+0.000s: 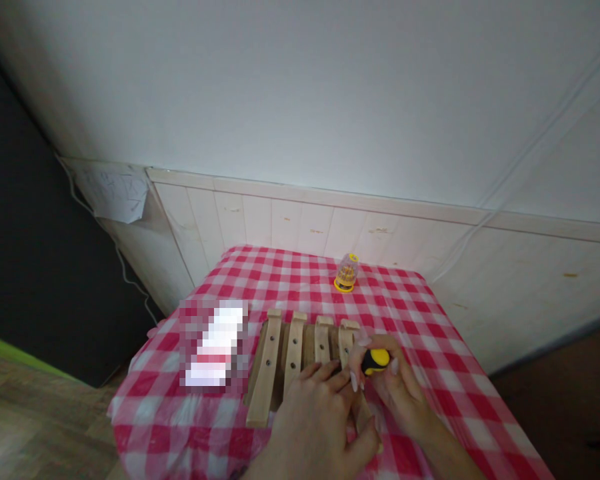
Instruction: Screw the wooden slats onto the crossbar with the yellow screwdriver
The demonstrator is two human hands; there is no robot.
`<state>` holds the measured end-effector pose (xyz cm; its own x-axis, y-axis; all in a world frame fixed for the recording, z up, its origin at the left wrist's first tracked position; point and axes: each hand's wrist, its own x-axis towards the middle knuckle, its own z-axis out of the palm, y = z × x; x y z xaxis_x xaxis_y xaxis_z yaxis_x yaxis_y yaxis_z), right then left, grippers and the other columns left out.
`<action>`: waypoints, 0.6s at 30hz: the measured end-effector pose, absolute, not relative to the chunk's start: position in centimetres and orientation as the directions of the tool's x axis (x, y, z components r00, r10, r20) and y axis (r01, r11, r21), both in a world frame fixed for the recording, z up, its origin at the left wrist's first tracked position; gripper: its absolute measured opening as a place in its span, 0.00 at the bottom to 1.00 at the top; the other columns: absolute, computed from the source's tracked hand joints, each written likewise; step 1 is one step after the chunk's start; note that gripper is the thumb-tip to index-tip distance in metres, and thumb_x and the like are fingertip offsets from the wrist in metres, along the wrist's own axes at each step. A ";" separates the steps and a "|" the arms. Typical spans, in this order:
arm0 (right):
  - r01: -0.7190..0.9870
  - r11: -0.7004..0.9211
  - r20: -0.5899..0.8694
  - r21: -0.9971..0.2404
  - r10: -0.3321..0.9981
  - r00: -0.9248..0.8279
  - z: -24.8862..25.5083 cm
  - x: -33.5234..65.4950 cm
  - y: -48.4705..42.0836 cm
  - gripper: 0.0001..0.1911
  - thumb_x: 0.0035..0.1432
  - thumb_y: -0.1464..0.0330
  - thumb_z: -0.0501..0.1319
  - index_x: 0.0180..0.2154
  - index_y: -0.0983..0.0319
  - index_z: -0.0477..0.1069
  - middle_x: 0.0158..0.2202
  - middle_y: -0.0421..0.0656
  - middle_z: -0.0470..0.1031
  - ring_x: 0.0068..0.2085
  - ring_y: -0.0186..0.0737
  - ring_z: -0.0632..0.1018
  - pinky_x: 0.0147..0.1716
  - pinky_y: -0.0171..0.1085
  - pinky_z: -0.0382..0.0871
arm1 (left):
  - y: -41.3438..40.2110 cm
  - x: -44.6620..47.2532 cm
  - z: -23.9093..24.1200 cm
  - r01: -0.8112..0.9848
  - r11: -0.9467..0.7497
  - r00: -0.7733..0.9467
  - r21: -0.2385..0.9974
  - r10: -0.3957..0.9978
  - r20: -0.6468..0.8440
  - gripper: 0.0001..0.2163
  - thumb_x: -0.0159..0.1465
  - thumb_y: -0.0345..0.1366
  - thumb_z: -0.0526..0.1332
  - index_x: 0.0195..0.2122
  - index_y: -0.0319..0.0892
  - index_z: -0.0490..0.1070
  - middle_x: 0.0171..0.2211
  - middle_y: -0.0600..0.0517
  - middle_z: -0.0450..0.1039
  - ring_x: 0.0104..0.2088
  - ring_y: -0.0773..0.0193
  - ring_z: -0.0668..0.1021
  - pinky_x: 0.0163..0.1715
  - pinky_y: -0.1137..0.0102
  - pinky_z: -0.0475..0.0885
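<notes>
In the head view, several pale wooden strips [263, 387] lie side by side across a darker wooden base [280, 383]. Each has a small raised block at its far end, and dark screw heads show in them. My left hand [313, 420] lies over the strips on the right, its fingers bent across them and its thumb against the rightmost strip [361, 410]. My right hand [397, 383] is closed around the yellow and black handle of a screwdriver [379, 359], above that same strip. The screwdriver's tip is hidden behind my fingers.
A clear bit case with a yellow base [347, 275] stands toward the back of the table. Left of the strips lies a blurred-out bright rectangular object [217, 343]. A red and white checked cloth [280, 280] covers the table, which meets the panelled wall [265, 217].
</notes>
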<state>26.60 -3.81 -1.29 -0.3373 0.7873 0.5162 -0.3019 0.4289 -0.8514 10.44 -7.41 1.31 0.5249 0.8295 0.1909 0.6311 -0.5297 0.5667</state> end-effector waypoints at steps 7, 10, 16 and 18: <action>-0.319 0.454 0.546 -0.832 0.773 -0.323 -1.5 26.6 -3.7 0.14 0.77 0.54 0.50 0.51 0.47 0.71 0.30 0.37 0.69 0.31 0.38 0.69 0.36 0.39 0.67 | -7.4 10.3 1.2 0.600 -0.527 0.533 0.602 0.824 0.190 0.11 0.65 0.36 0.63 0.44 0.39 0.82 0.47 0.44 0.83 0.51 0.46 0.82 0.59 0.50 0.73; -0.296 0.490 0.568 -0.820 0.764 -0.307 -1.9 26.7 -3.7 0.14 0.77 0.55 0.49 0.51 0.48 0.71 0.30 0.37 0.68 0.30 0.38 0.68 0.35 0.39 0.68 | -7.4 10.3 1.1 0.598 -0.528 0.530 0.603 0.825 0.197 0.12 0.65 0.37 0.62 0.44 0.40 0.82 0.48 0.45 0.83 0.51 0.47 0.82 0.60 0.50 0.72; -0.260 0.552 0.610 -0.792 0.725 -0.318 -1.1 26.4 -3.5 0.11 0.76 0.55 0.52 0.52 0.48 0.68 0.33 0.38 0.70 0.32 0.38 0.72 0.35 0.39 0.70 | -7.4 10.3 1.2 0.609 -0.526 0.535 0.593 0.825 0.182 0.11 0.64 0.35 0.62 0.44 0.39 0.82 0.46 0.44 0.83 0.51 0.46 0.82 0.60 0.49 0.72; -0.294 0.527 0.602 -0.797 0.729 -0.326 -0.7 26.3 -3.5 0.09 0.75 0.55 0.54 0.52 0.47 0.66 0.35 0.38 0.72 0.32 0.38 0.74 0.35 0.39 0.72 | -7.5 10.3 1.5 0.619 -0.514 0.533 0.594 0.830 0.163 0.12 0.64 0.35 0.62 0.45 0.39 0.82 0.46 0.43 0.83 0.50 0.44 0.82 0.59 0.48 0.72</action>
<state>26.25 -3.53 -0.72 -0.3256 0.7288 0.6024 -0.2940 0.5275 -0.7971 10.33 -7.45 1.46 0.5328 0.8304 0.1629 0.6193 -0.5138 0.5937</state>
